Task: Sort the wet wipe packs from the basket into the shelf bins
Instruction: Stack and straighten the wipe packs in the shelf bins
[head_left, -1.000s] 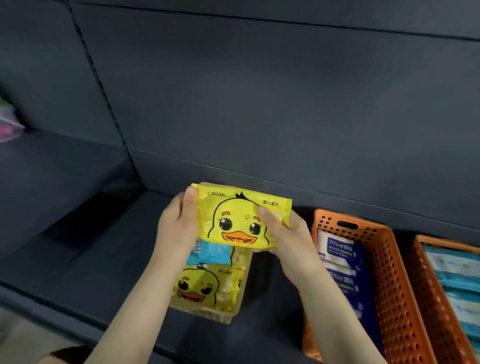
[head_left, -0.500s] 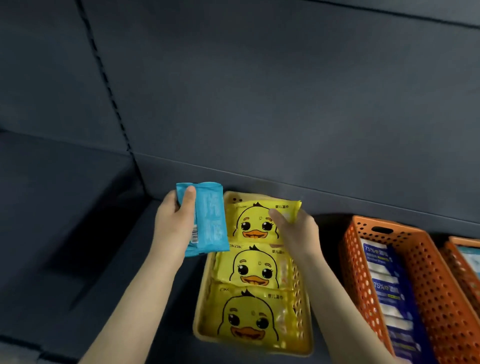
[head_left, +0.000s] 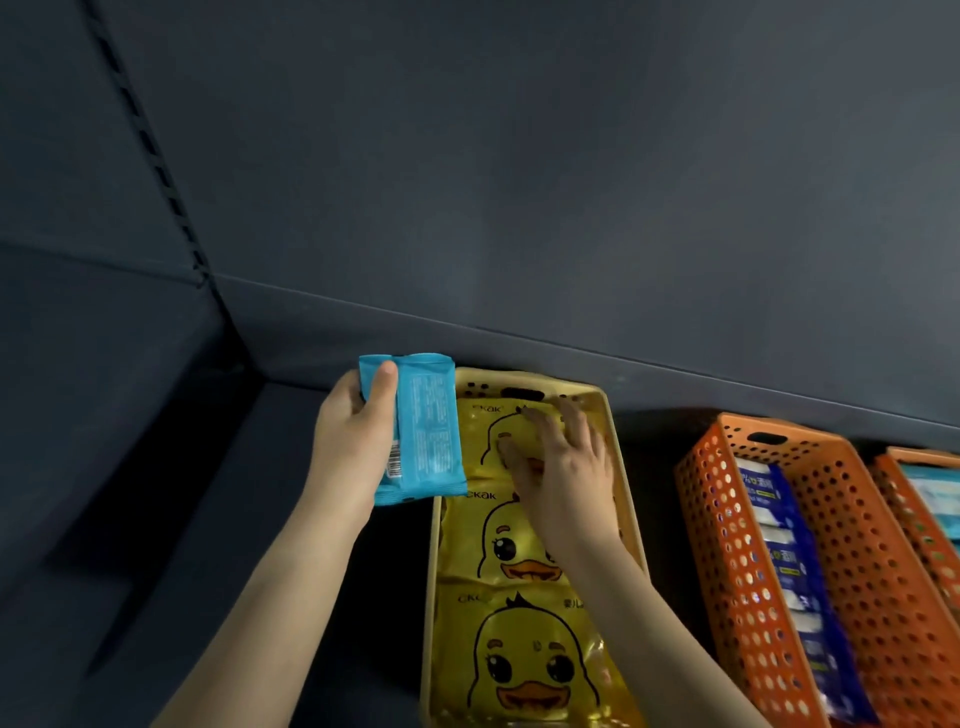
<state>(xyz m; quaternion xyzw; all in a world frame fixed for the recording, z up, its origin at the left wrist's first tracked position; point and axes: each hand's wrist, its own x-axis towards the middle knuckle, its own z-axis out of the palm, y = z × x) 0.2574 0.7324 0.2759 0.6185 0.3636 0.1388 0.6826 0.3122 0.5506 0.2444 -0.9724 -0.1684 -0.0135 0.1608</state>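
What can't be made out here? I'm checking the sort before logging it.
Head view:
- Top duck pack: face covered by the right hand.
- Blue pack in the left hand: print too small.
- Far-right orange bin: cut by the frame edge.
- Source basket: out of view.

Three bins stand side by side on the shelf (head_left: 218, 545), backs near the rear panel (head_left: 519, 182). In the leftmost bin (head_left: 618, 467), three duck packs lie in a row from front to back. The right hand (head_left: 558, 467) lies flat on the rearmost duck pack (head_left: 488, 431). Just left of that bin, the left hand (head_left: 353, 441) holds a wipe pack (head_left: 423, 431) upright above the shelf. The middle bin (head_left: 717, 519) holds a front-to-back line of packs; the third bin (head_left: 914, 493) stands at the right edge.
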